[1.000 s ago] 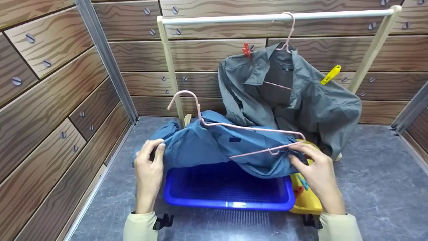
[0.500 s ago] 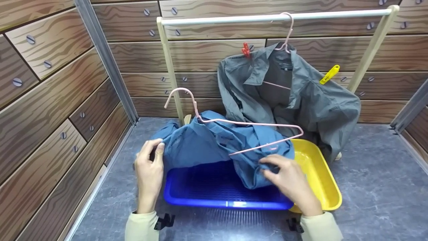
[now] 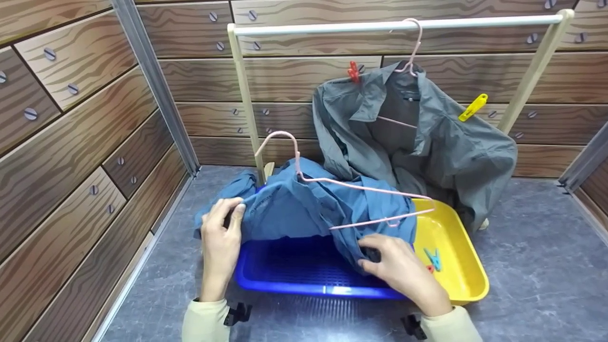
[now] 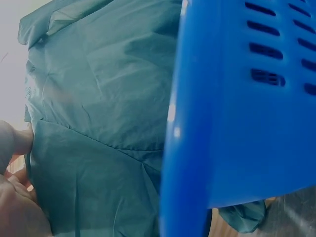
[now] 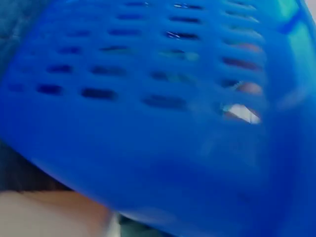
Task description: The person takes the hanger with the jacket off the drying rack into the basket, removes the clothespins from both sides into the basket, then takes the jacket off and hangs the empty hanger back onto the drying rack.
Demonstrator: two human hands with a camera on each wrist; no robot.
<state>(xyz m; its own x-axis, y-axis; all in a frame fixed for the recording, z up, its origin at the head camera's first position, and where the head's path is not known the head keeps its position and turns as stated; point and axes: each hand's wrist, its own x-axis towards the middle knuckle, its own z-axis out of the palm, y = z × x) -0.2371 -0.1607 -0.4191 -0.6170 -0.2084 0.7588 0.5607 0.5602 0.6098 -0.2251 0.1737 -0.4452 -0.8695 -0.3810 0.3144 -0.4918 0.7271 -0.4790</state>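
A blue shirt (image 3: 280, 216) lies bunched over the back of a blue perforated basket (image 3: 280, 286). A pink wire hanger (image 3: 298, 164) has its left part inside the shirt; its hook stands up and its right arm sticks out over the fabric. My left hand (image 3: 222, 249) pinches the shirt's left shoulder between thumb and fingers, and the left wrist view shows fingers (image 4: 22, 143) at the cloth's edge. With my right hand (image 3: 401, 268) I grip the shirt's front edge, low over the basket's right side. The basket's wall (image 5: 148, 148) fills most of the right wrist view.
Behind, a grey shirt (image 3: 475, 152) hangs from a white rail (image 3: 323, 29), with a red clothespin (image 3: 353, 72) and a yellow clothespin (image 3: 473, 108) on its shoulders. At right, a yellow tray (image 3: 468, 256) holds a teal clothespin (image 3: 434, 260) and a small red piece (image 3: 430, 269).
My right hand has moved left and down from the hanger's right end, drawing the shirt's edge with it. The hanger's right arm and the yellow tray are now more exposed. My left hand keeps its grip.
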